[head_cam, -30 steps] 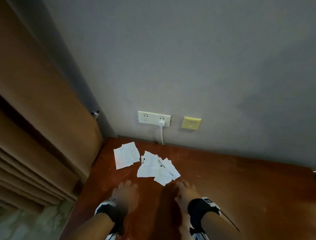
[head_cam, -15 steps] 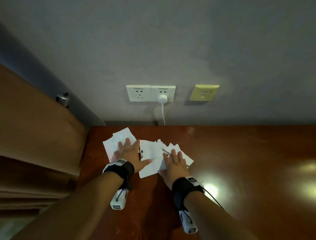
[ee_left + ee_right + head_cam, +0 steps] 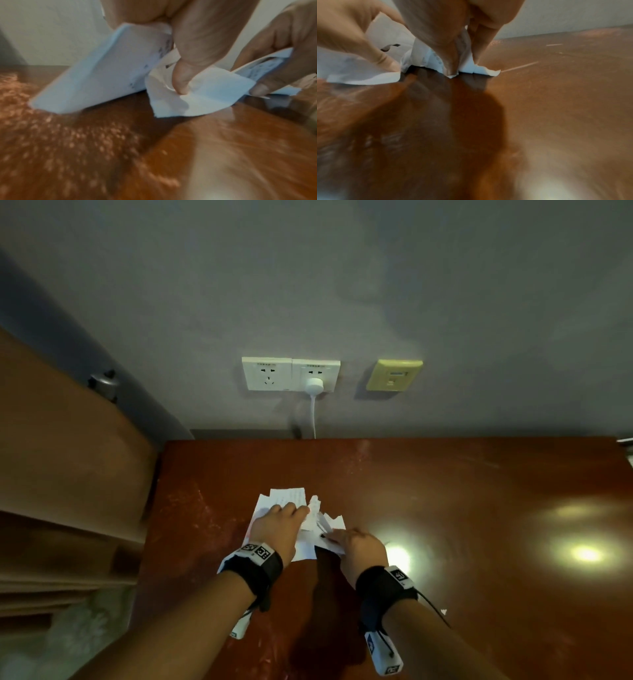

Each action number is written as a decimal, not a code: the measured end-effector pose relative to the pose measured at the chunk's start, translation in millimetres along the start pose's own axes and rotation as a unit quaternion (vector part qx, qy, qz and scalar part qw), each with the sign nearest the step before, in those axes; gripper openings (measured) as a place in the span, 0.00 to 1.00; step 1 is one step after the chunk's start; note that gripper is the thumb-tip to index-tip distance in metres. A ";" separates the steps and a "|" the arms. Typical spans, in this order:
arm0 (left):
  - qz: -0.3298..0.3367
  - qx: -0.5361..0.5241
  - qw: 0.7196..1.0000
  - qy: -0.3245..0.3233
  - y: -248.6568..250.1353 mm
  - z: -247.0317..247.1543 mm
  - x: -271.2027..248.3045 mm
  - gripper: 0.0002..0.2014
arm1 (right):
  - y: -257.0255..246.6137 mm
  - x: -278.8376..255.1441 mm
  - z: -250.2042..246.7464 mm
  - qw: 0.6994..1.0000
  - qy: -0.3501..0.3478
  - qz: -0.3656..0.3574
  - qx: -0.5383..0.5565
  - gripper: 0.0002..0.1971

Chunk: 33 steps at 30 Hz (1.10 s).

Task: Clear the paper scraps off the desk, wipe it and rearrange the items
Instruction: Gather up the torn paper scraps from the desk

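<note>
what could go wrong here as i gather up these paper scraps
1. The scraps are a loose pile gripped between left hand and right hand; in the wrist views several edges hang free, so some may slip out on lifting.
2. A small white bit lies apart on the desk by the right forearm; probably a scrap, easy to miss.
</note>
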<state>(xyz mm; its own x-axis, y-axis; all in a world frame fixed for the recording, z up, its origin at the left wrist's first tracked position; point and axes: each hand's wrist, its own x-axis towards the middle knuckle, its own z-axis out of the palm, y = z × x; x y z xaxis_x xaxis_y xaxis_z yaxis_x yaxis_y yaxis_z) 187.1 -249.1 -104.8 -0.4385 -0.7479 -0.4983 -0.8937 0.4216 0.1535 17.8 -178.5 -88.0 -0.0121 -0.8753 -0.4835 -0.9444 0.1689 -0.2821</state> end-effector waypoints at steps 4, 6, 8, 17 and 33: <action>-0.012 -0.045 0.999 -0.018 11.9 5.2 -20.0 0.37 | -1.8 -6.9 8.8 0.999 -0.044 0.015 0.004 0.21; -0.038 -0.091 0.994 -0.039 10.0 5.8 -28.8 0.36 | 2.5 -15.0 6.0 0.997 -0.073 0.008 -0.010 0.21; -0.068 -0.139 0.986 -0.060 5.4 6.7 -39.2 0.39 | 13.7 -26.3 2.0 0.995 -0.094 0.007 -0.027 0.23; -0.144 -0.247 0.958 -0.010 48.4 1.4 -87.4 0.32 | 87.5 -71.3 -27.4 0.988 -0.051 0.131 0.062 0.23; -0.290 -0.339 0.885 0.136 84.1 -5.6 -183.4 0.25 | 66.1 -104.8 -24.5 0.990 -0.063 -0.014 0.125 0.16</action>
<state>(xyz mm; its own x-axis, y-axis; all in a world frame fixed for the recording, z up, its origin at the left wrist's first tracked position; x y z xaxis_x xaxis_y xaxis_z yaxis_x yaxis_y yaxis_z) 191.9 -79.3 4.3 0.1880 -0.8728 -0.4504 -0.7877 -0.4079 0.4617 -51.4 -86.7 -35.7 0.0693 -0.8200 -0.5682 -0.8331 0.2657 -0.4851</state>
